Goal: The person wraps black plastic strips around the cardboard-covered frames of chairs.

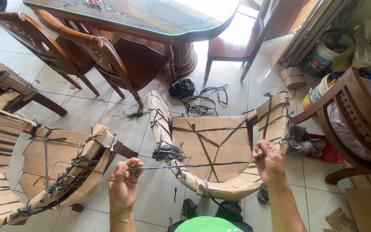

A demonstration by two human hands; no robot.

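Observation:
A chair wrapped in brown cardboard (211, 148) and tied with black strapping stands on the tiled floor in front of me. A length of black strap (194, 165) is stretched taut between both hands, across the front of the chair seat. My left hand (124, 182) is shut on one end, left of the chair. My right hand (268, 161) grips the other end beside the chair's right armrest (275, 118). A knotted bundle of strap (168, 152) sits on the left armrest.
Another cardboard-wrapped chair (65, 165) stands to the left, with more wrapped pieces at the far left. A coil of black strap (182, 88) lies by the glass-topped wooden table (151, 21). Bare wooden chairs (104, 56), buckets (323, 53) and a red tray (325, 150) surround the spot.

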